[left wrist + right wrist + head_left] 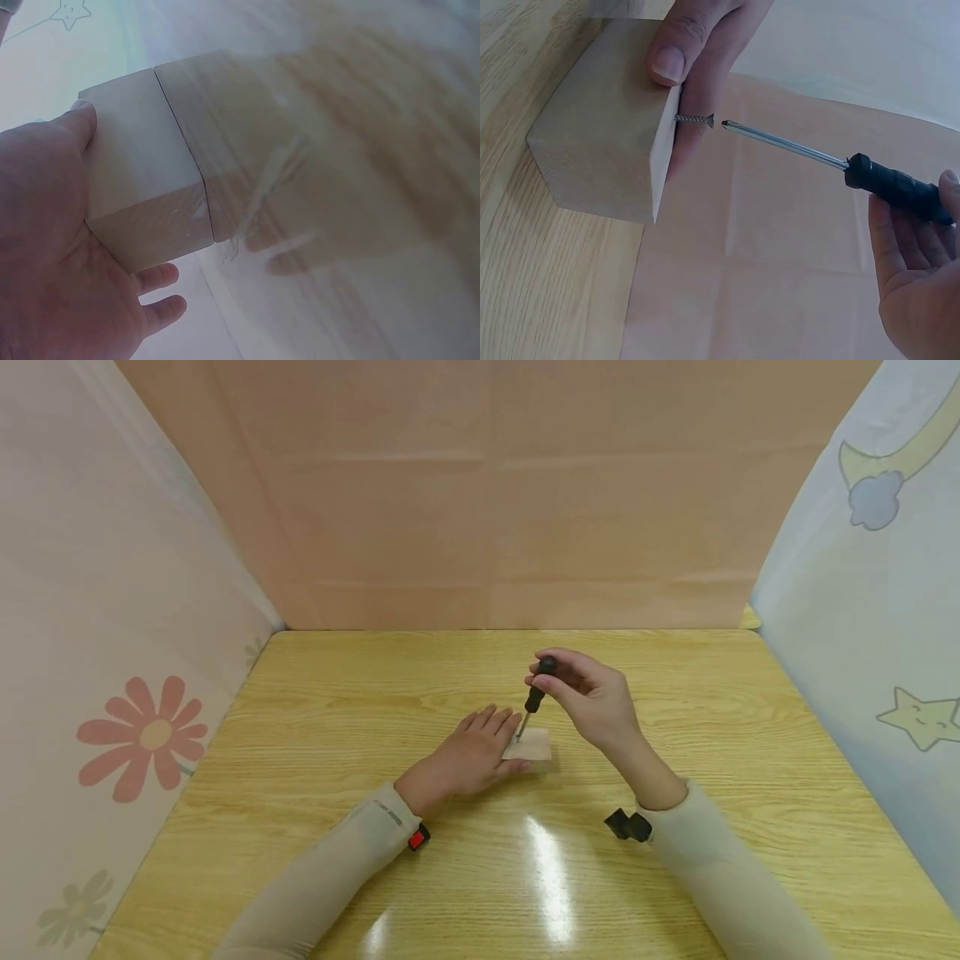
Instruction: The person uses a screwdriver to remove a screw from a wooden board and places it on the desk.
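My left hand (472, 756) holds a pale wooden block (536, 745) against the table, thumb on its near side and fingers along the far and left side. From the block's top a metal screw (694, 118) stands up, its threads partly exposed in the right wrist view. My right hand (600, 702) grips the black handle of a screwdriver (534, 697) above the block, shaft slanting down. In the right wrist view the screwdriver's tip is just apart from the screw head, nearly in line with it. The left wrist view shows the block (142, 150) against the left palm.
The wood-grain table (337, 677) extends around both hands. Behind it hangs an orange-brown sheet (487, 527). Patterned sheets flank it, with a pink flower (156, 735) on the left and a star (921, 718) on the right. Black devices sit at both cuffs.
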`<state>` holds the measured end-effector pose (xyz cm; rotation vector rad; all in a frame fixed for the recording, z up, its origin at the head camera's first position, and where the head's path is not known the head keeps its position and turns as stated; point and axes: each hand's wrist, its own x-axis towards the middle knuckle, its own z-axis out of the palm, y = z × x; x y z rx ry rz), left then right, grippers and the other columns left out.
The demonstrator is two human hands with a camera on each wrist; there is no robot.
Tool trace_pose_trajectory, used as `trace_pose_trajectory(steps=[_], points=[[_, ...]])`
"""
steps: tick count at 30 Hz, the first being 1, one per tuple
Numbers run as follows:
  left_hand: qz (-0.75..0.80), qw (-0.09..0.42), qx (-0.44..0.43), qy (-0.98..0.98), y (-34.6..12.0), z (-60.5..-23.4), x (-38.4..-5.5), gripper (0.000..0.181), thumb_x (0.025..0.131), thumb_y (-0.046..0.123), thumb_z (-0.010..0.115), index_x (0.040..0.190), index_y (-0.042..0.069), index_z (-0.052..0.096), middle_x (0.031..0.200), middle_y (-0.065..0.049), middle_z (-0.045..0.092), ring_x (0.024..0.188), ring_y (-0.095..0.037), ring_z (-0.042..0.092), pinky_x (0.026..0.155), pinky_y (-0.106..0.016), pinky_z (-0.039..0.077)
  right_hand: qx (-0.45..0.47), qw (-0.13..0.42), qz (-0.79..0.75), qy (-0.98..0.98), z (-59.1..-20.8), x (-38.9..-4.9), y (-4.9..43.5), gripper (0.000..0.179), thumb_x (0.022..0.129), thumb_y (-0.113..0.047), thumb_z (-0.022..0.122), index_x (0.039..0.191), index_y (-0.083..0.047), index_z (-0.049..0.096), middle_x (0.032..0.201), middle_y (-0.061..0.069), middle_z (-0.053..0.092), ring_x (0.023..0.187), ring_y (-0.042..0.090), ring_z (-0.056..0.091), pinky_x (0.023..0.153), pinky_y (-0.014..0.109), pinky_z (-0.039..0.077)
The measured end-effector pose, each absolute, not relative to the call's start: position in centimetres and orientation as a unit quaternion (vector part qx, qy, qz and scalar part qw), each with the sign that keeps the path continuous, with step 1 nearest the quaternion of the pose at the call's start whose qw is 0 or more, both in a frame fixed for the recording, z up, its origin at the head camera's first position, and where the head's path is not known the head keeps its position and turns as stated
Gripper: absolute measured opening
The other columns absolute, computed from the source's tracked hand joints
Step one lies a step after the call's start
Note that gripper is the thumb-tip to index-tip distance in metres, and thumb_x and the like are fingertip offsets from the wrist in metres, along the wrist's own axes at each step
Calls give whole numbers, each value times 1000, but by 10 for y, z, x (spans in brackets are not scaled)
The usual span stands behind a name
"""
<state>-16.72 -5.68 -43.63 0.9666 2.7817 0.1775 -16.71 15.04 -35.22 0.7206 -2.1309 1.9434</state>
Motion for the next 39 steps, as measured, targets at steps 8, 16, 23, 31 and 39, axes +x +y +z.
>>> trace_pose_trajectory(steps=[8, 16, 23, 31, 39], points=[[62, 94, 324, 939, -57, -436, -168, 85, 101, 68, 28, 164, 12, 14, 168, -10, 21, 155, -33, 15, 124, -50, 18, 236, 69, 654, -716, -356, -172, 147, 32, 94, 0, 69, 125, 6, 66, 112, 27, 70, 97, 13, 75, 86, 30, 58], [68, 95, 322, 940, -57, -436, -167, 85, 101, 68, 31, 164, 12, 15, 168, -10, 22, 155, -33, 17, 123, -51, 19, 254, 71, 595, -759, -352, -173, 144, 28, 94, -5, 72, 122, -1, 69, 107, 19, 73, 94, 12, 73, 82, 24, 58], [71, 94, 323, 939, -57, -436, -168, 85, 102, 67, 32, 163, 10, 19, 167, -11, 22, 155, -33, 17, 123, -52, 21, 264, 63, 574, -772, -350, -172, 138, 27, 91, -3, 74, 118, -3, 69, 103, 12, 72, 95, 24, 70, 79, 25, 59], [73, 92, 332, 936, -59, -435, -169, 85, 102, 67, 31, 163, 9, 19, 167, -12, 22, 155, -35, 17, 122, -53, 21, 338, 54, 527, -778, -343, -173, 143, 24, 98, -2, 64, 122, 0, 67, 109, 12, 74, 101, 17, 72, 86, 24, 57], [74, 93, 336, 934, -60, -435, -169, 83, 102, 65, 33, 163, 10, 19, 167, -11, 24, 154, -35, 19, 122, -52, 22, 328, 15, 545, -771, -345, -169, 142, 25, 100, -2, 63, 125, 0, 64, 109, 12, 73, 103, 18, 71, 88, 25, 57]])
